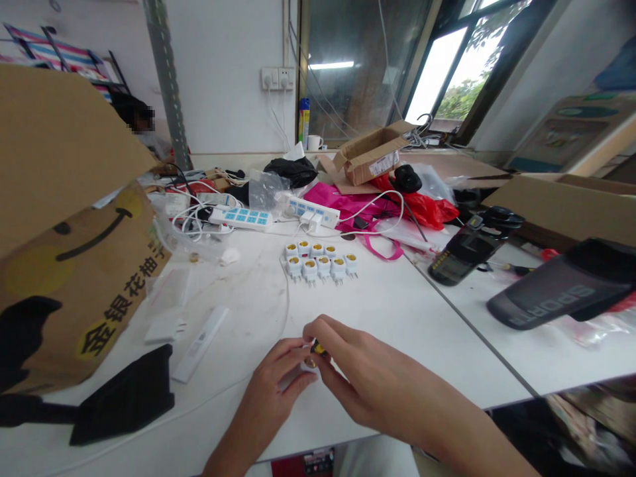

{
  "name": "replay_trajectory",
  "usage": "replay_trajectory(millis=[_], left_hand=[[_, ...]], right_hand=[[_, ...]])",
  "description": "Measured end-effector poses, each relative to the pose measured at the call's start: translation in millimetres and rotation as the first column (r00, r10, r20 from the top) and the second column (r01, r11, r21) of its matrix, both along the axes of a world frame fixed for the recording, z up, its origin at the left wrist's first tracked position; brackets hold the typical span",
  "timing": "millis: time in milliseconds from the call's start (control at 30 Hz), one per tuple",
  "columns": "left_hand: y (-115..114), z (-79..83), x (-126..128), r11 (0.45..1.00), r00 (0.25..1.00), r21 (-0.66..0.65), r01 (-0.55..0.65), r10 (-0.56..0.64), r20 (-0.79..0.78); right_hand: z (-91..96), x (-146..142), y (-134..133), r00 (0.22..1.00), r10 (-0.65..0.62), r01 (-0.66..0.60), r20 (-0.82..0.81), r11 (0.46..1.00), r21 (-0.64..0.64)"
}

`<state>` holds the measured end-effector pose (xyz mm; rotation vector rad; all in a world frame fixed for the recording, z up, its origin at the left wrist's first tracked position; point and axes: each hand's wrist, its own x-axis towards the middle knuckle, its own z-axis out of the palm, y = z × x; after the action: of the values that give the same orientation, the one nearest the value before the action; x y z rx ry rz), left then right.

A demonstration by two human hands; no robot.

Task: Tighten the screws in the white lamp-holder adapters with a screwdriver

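Note:
My left hand (278, 381) and my right hand (355, 371) meet low over the white table (412, 318), fingers pinched together. Between them is a small white lamp socket adapter (309, 362) with a brass inside, held by the left fingers. My right fingertips grip a small yellow-and-black part (318, 348) at its top. Beyond the hands, several matching white socket adapters (320, 260) with brass centres stand in two rows on the table.
A large cardboard box (74, 265) stands at the left, with a black flat object (124, 397) and white packets (199, 344) beside it. Power strips (241, 217), cables, bags and an open carton (370, 156) crowd the back. Black devices (561, 288) lie at the right.

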<state>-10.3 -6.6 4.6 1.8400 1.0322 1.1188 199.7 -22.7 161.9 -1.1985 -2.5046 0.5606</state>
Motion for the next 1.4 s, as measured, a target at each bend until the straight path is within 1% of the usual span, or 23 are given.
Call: replay_trajectory(millis=[67, 200, 333, 467, 767, 967, 1100, 1400], left_hand=[[0.0, -0.4, 0.0, 1.0, 1.0, 0.008, -0.005, 0.005, -0.003], [0.7, -0.7, -0.4, 1.0, 1.0, 0.008, -0.019, 0.02, -0.018], [1.2, -0.9, -0.9, 1.0, 1.0, -0.007, 0.004, -0.004, -0.028], [1.0, -0.9, -0.7, 1.0, 1.0, -0.012, 0.009, -0.01, -0.013], [1.6, 2.5, -1.7, 0.999, 0.999, -0.023, 0.042, -0.042, -0.005], [2.3, -0.5, -2.0, 0.999, 0.999, -0.005, 0.038, -0.038, 0.021], [2.0, -0.1, -1.5, 0.999, 0.999, -0.009, 0.046, -0.046, 0.002], [3.3, 1.6, -1.3, 0.997, 0.999, 0.07, 0.041, -0.039, -0.03]], right_hand=[[1.7, 0.4, -1.0, 1.0, 0.0, 0.0, -0.001, 1.0, -0.028], [1.3, 0.6, 0.6, 0.999, -0.012, 0.014, 0.033, 0.999, -0.043], [-1.5, 0.3, 3.1, 0.999, -0.024, 0.025, 0.034, 0.999, -0.038], [-3.1, -0.3, 4.3, 0.999, -0.03, 0.03, 0.028, 1.0, 0.01], [-3.9, -1.5, 7.3, 0.994, -0.064, 0.054, 0.091, 0.992, 0.11], [-8.1, 2.2, 11.0, 0.992, -0.094, 0.079, 0.084, 0.983, 0.163], [-11.1, 4.6, 11.7, 0.992, -0.1, 0.081, 0.075, 0.973, 0.218], [-18.1, 9.5, 8.9, 0.989, -0.147, 0.126, 0.036, 0.933, 0.337]])
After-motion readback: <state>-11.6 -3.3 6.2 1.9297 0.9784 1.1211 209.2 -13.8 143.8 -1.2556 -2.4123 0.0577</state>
